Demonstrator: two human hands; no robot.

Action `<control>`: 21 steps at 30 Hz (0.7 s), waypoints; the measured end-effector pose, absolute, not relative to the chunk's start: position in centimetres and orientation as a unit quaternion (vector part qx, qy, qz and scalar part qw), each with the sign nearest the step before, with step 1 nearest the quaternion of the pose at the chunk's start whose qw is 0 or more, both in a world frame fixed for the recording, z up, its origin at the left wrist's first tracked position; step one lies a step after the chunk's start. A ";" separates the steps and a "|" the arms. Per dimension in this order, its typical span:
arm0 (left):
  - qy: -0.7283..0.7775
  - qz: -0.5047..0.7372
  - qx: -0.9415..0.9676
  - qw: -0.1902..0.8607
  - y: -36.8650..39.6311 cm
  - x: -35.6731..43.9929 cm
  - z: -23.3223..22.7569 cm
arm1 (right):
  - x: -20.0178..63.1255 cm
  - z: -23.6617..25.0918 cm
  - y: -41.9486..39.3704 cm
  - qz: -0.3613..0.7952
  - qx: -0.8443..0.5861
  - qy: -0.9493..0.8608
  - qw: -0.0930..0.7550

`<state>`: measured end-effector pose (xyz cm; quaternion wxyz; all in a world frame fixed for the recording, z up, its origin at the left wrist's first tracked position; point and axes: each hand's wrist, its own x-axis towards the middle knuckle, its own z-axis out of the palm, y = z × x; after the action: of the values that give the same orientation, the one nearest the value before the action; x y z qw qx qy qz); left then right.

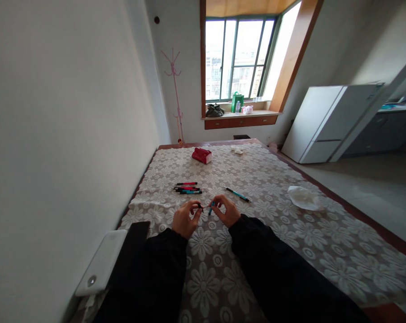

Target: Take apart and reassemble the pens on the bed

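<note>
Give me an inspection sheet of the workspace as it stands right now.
Surface: table under a cream floral lace tablecloth.
Job's things: small blue pen part in the right hand; small black cap-like piece at the left fingertips.
Clutter: bundle of red, black and teal pens; single teal pen; red pouch; crumpled white tissue; white flat device and black flat object at the left edge.
Grippers: left hand and right hand, both pinching, black sleeves.
Cables: nothing seen.
Surroundings: window sill with bags; pink coat stand; white refrigerator.
</note>
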<state>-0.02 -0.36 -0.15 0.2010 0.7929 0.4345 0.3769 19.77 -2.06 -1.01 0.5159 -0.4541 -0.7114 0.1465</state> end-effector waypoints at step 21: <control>0.451 0.354 0.796 0.193 -0.4 0.0 0.1 | 19.6 -1.5 -1.8 0.166 -0.460 -0.712 0.503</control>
<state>-0.04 -0.39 0.06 0.1927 0.7964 0.4512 0.3535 19.63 -1.78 -1.55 0.5032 -0.4600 -0.7124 0.1663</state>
